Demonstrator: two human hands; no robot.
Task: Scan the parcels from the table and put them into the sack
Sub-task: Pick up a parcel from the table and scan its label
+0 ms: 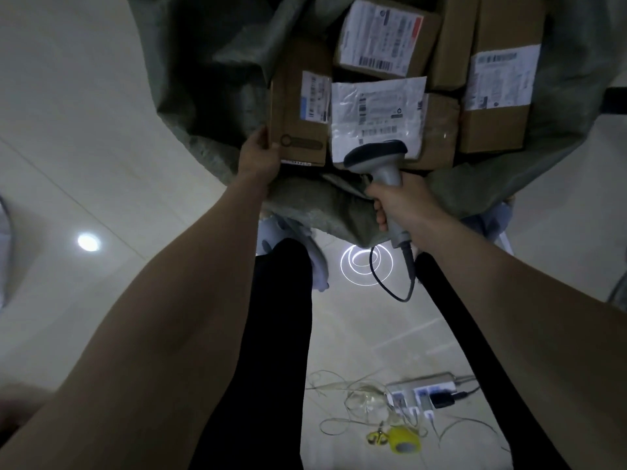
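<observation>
Tiled floor (101, 164); left hand (258, 157) grips upright parcel (298, 110) in sack (210, 62); right hand (400, 201) grasps scanner (376, 157), head toward parcels.

Labelled cardboard parcels (386, 39) in grey-green sack (210, 62)

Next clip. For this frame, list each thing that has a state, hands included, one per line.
left hand: grips the corner of a cardboard parcel.
cardboard parcel: held over the open sack, label up.
right hand: curled round the barcode scanner's handle.
barcode scanner: held, head toward the parcels.
sack: open, several labelled parcels inside.
power strip: on the floor, a black plug in it.
yellow tape roll: lying on the floor.
</observation>
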